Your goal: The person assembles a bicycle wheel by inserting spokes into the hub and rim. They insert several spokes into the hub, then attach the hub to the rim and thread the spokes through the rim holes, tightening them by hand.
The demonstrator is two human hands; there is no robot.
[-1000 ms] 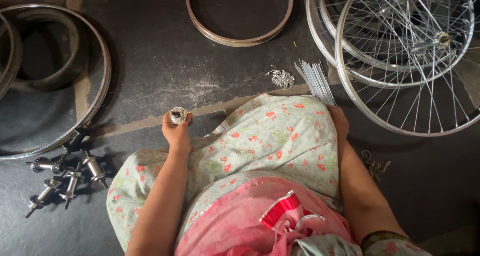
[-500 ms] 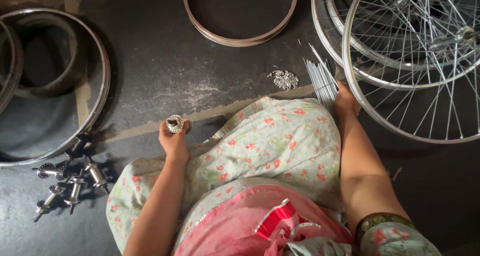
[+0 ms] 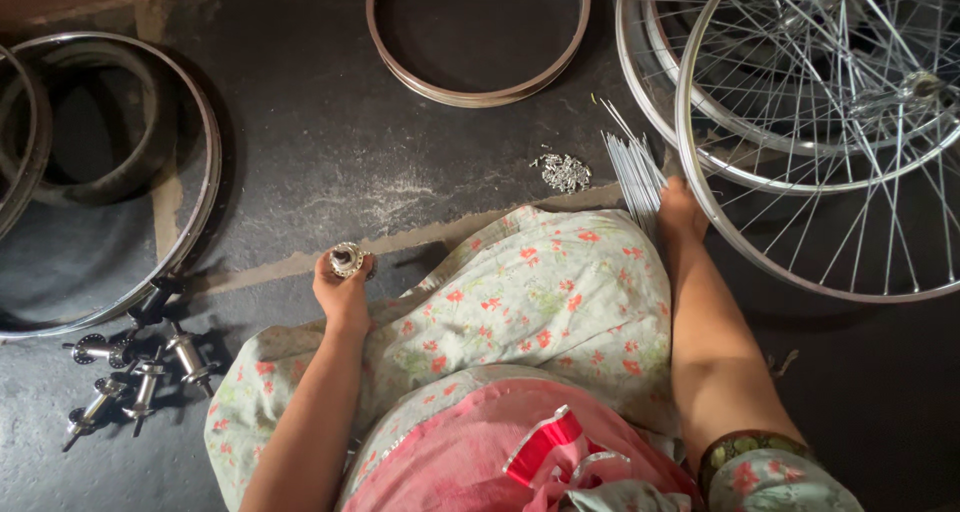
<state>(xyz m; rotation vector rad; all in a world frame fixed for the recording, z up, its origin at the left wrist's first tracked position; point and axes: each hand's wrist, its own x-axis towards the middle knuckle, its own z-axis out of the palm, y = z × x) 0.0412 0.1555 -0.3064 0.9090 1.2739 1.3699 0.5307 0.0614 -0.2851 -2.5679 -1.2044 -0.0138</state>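
The dark floor (image 3: 330, 142) fills the view, cracked with a pale seam running from nine toward two o'clock, and its widest bare stretch lies in the middle between the rings. At two o'clock, spoked wheels (image 3: 830, 152) overlap and run off the right and top edges, their nearest rim just beside the right hand. At nine o'clock, bare rims (image 3: 200, 172) run off the left edge; at twelve, a smaller rim (image 3: 480, 42) lies flat, cut by the top edge. The flowered cloth (image 3: 540, 302) over the knees spreads across the lower middle. At eight o'clock a cluster of hubs (image 3: 130, 372) lies on the floor. The bundle of spokes (image 3: 635, 167) lies at one o'clock, with the right hand (image 3: 682, 212) resting on its near end, fingers hidden, so their state cannot be told. The left hand (image 3: 343, 290) holds a hub (image 3: 347, 260) upright, fingers curled around it, near centre. A small heap of nipples (image 3: 565, 172) lies just left of the spokes.
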